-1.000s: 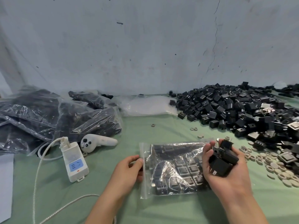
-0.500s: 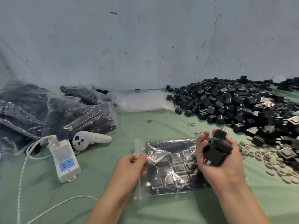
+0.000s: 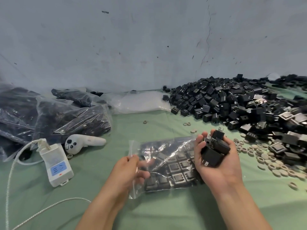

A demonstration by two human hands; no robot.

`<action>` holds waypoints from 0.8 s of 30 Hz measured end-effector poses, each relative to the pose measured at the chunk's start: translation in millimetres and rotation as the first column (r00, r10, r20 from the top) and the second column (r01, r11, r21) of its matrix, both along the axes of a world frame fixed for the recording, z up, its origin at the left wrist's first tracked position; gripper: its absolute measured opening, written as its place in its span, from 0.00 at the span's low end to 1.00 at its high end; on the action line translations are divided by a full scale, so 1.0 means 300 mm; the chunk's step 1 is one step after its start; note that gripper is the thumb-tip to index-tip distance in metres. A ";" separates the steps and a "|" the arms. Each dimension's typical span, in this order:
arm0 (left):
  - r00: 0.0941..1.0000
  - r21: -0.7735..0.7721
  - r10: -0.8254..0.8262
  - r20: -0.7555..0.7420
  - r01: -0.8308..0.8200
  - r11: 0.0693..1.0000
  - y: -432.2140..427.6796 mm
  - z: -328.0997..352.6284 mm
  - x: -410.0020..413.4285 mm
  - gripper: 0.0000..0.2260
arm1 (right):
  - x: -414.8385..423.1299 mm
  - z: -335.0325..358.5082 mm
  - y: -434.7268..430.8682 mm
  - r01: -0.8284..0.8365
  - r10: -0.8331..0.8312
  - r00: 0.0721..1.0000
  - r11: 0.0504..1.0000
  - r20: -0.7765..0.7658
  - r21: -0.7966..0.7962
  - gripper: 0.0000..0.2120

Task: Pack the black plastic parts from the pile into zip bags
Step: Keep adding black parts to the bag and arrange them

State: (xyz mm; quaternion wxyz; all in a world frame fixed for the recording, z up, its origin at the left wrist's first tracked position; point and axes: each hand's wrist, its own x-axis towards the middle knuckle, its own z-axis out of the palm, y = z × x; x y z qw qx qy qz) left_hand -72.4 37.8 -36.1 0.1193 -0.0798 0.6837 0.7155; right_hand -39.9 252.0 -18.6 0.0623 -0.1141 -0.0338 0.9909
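Nearest me, my left hand (image 3: 131,168) pinches the open lip of the zip bag (image 3: 167,156) at its left end, thumb and fingers curled on the clear film. My right hand (image 3: 219,165) is cupped palm-up, fingers curled round a handful of black parts (image 3: 214,150), and it hangs over the bag's closed right end. The mouth therefore lies to the left of the loaded hand, and the bag's long axis runs left to right across the counter (image 3: 157,127). I judge the right hand must cross over the bag to reach the opening, which the left hand is nearer to. The bag is clear and crinkled, lies flat, and already holds rows of square black parts. Farther right lie pale rings (image 3: 265,161); beyond them the big pile (image 3: 240,103) sits against the wall; at far left, filled bags (image 3: 66,117).
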 end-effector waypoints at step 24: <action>0.838 -0.208 -0.103 -0.536 -0.014 0.978 0.224 0.044 0.188 0.08 | 0.014 0.016 -0.120 -0.079 0.000 0.995 0.661 0.105 0.746 0.08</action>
